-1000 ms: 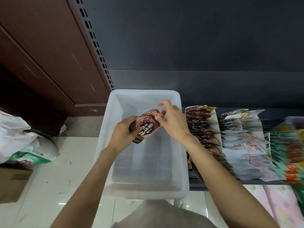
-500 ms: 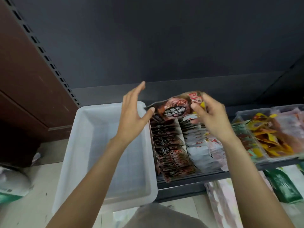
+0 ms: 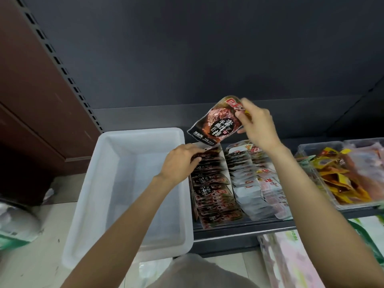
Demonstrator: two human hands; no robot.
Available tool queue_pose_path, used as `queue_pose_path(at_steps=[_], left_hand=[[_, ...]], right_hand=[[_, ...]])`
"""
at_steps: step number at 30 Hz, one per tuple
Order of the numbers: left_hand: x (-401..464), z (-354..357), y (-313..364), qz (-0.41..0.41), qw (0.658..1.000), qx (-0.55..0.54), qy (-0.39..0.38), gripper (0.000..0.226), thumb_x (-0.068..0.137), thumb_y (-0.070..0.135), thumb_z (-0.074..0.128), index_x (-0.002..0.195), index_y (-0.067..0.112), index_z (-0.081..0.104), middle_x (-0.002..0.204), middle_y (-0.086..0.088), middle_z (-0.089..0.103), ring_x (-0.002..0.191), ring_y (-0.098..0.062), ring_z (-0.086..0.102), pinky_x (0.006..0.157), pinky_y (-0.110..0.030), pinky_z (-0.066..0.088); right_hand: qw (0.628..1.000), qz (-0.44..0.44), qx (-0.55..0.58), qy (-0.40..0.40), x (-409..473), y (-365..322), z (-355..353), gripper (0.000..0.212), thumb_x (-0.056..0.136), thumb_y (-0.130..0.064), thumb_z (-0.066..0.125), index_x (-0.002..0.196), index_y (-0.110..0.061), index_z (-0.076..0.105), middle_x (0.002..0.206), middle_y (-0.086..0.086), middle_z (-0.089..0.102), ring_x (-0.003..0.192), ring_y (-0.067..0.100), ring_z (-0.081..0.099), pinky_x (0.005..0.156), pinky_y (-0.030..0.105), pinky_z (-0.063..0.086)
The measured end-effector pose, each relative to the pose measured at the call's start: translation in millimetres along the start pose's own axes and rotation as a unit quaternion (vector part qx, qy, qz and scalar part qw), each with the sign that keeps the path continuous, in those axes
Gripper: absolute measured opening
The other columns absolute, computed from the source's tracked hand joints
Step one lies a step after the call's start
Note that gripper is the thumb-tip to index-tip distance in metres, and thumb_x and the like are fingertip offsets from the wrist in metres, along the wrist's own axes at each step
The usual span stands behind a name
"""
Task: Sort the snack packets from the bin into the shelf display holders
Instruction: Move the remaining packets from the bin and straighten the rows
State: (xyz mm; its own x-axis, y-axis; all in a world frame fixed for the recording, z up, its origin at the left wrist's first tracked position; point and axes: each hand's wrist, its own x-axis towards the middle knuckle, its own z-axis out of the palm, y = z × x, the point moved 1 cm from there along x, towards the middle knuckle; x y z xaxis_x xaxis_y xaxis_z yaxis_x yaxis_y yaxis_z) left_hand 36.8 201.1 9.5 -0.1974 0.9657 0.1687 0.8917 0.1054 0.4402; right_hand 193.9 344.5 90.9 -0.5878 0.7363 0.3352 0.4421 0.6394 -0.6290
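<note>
My right hand [image 3: 257, 125] pinches the top corner of a dark brown snack packet [image 3: 216, 123] and holds it in the air above the back of the shelf. Below it a row of matching dark packets [image 3: 212, 190] fills a display holder. My left hand [image 3: 180, 163] rests on the rearmost packets of that row, its fingertips curled over their tops. The white plastic bin [image 3: 99, 183] stands to the left of the shelf, and no packets show inside it.
A row of white and pink packets [image 3: 255, 181] sits right of the dark row. Further right a clear tray [image 3: 336, 204] holds yellow and orange packets. Perforated shelf upright [image 3: 62, 67] rises at left. Bagged goods [image 3: 291, 260] lie below the shelf, a plastic bag [image 3: 14, 223] on the floor.
The packet went from the bin, where both hands held it, to above the shelf in my right hand alone. My left hand let go and came down onto the dark packet row.
</note>
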Motion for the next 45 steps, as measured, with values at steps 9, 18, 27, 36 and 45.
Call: queue_pose_path(at_steps=[9,18,27,36,45], left_hand=[[-5.0,4.2,-8.7,0.018,1.0,0.012,0.006,0.028,0.094,0.027,0.055,0.12,0.027,0.064,0.121,0.007,0.063,0.108,-0.014,0.058,0.086,-0.03,0.049],[-14.6,8.8,-7.2,0.04,0.999,0.018,-0.009,0.039,0.095,0.031,0.052,0.133,0.02,0.054,0.133,0.003,0.055,0.12,-0.017,0.052,0.098,-0.029,0.041],[-21.6,12.0,-8.3,0.045,0.999,0.019,-0.012,0.05,0.095,0.033,0.05,0.143,0.021,0.039,0.145,0.007,0.043,0.13,-0.01,0.043,0.102,-0.021,0.035],[-20.3,11.9,-13.5,0.051,0.998,-0.024,0.012,0.039,0.096,0.031,0.048,0.133,0.021,0.052,0.138,0.007,0.052,0.114,-0.012,0.058,0.097,-0.028,0.043],[18.6,2.2,-41.5,-0.12,0.973,-0.173,0.09,0.014,0.081,0.016,0.071,0.093,0.014,0.064,0.093,0.003,0.065,0.08,-0.007,0.061,0.075,-0.027,0.052]], right_hand=[[0.959,-0.16,-0.209,-0.102,15.4,-22.0,33.0,0.02,0.098,-0.013,0.045,0.114,-0.018,0.054,0.1,0.006,0.069,0.087,0.034,0.064,0.07,0.042,0.048],[0.949,-0.171,-0.255,-0.072,21.5,-25.4,29.1,0.02,0.097,-0.009,0.044,0.111,-0.019,0.054,0.09,0.005,0.069,0.078,0.035,0.063,0.065,0.04,0.047],[0.925,-0.189,-0.322,-0.075,20.8,-32.7,44.6,0.033,0.085,0.004,0.052,0.109,-0.019,0.053,0.082,0.001,0.064,0.066,0.033,0.06,0.055,0.032,0.032],[0.937,-0.196,-0.281,-0.072,14.8,-27.8,44.1,0.025,0.09,-0.006,0.053,0.111,-0.019,0.054,0.092,0.0,0.066,0.078,0.032,0.062,0.058,0.033,0.039],[0.962,-0.161,-0.216,-0.044,8.9,-19.1,39.2,0.018,0.087,-0.02,0.065,0.103,-0.021,0.057,0.091,-0.007,0.067,0.081,0.024,0.064,0.062,0.033,0.045]])
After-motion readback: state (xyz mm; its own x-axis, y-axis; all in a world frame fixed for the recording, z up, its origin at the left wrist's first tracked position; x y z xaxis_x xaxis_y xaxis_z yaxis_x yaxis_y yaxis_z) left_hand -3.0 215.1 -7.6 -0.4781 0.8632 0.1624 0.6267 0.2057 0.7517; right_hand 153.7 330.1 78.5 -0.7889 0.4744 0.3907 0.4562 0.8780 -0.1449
